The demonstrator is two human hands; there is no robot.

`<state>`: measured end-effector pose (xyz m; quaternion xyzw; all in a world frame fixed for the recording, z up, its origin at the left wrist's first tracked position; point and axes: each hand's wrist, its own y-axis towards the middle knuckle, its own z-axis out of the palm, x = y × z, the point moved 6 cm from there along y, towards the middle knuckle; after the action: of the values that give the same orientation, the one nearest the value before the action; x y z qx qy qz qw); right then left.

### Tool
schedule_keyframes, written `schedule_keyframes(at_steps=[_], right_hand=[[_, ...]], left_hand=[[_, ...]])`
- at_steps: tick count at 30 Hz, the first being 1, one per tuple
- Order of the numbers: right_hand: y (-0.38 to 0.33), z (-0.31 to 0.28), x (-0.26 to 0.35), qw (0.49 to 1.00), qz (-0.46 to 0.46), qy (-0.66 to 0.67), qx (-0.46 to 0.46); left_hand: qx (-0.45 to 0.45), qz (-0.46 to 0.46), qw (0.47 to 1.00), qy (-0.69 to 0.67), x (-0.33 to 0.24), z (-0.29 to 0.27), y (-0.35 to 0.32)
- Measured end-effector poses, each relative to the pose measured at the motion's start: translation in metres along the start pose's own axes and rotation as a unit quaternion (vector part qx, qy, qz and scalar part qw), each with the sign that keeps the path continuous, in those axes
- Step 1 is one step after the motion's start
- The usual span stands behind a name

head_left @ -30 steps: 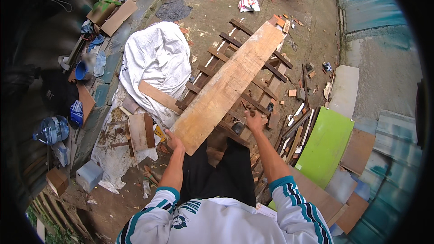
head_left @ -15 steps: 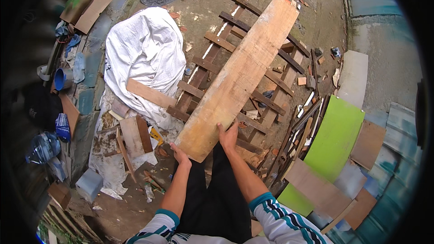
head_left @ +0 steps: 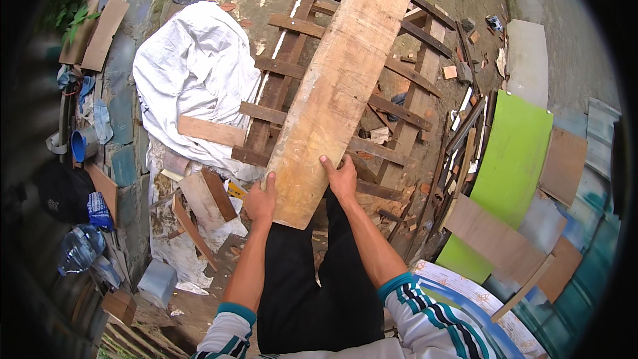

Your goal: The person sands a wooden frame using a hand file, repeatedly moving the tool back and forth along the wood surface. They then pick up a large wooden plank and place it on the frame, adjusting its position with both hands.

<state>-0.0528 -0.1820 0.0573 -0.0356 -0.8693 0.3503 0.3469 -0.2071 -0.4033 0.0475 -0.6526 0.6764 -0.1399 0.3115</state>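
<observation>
A long, wide wooden plank stretches away from me, its pale surface scuffed and stained. Its near end is gripped by both of my hands. My left hand clasps the left edge, thumb on top; my right hand clasps the right edge the same way. The fingers underneath are hidden by the board. Beneath the plank lies a slatted wooden frame like a ladder or pallet, with dark crosspieces showing on both sides. Whether the plank's far part touches the frame I cannot tell.
At left lies a white cloth sack, with a short board against it. Wood offcuts sit nearer me. On the right are a bright green panel, brown boards and a pile of thin strips. A water jug stands far left.
My left hand has moved up along the plank's left edge from its near corner. The plank appears higher in view and slightly more upright, and the surroundings have shifted with my head.
</observation>
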Motion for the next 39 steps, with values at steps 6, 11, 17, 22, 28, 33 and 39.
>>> schedule_keyframes(at_steps=[6, 11, 17, 22, 28, 33, 39], right_hand=[[0.007, -0.01, -0.005, 1.0, -0.001, -0.015, 0.015], [-0.043, -0.04, 0.045, 0.989, -0.079, 0.111, 0.06], [-0.075, -0.017, 0.093, 0.948, -0.236, 0.175, 0.124], [-0.043, -0.024, 0.06, 0.972, -0.146, 0.138, 0.119], [-0.021, 0.01, 0.045, 0.984, -0.094, -0.016, 0.152], [0.003, 0.043, 0.033, 0.976, -0.043, -0.007, 0.213], [0.011, 0.058, 0.035, 0.951, 0.034, 0.089, 0.294]], left_hand=[[0.085, 0.012, 0.996, -0.003, -0.007, 0.004, 0.003], [0.232, -0.013, 0.967, -0.103, -0.001, 0.01, -0.013], [0.481, -0.024, 0.764, -0.43, 0.048, 0.063, -0.023], [0.323, -0.179, 0.737, -0.565, 0.045, -0.03, -0.023], [0.223, -0.171, 0.744, -0.607, 0.117, -0.027, -0.002], [-0.003, -0.248, 0.63, -0.736, 0.103, 0.022, -0.03], [-0.095, -0.245, 0.613, -0.745, 0.077, 0.035, -0.038]])
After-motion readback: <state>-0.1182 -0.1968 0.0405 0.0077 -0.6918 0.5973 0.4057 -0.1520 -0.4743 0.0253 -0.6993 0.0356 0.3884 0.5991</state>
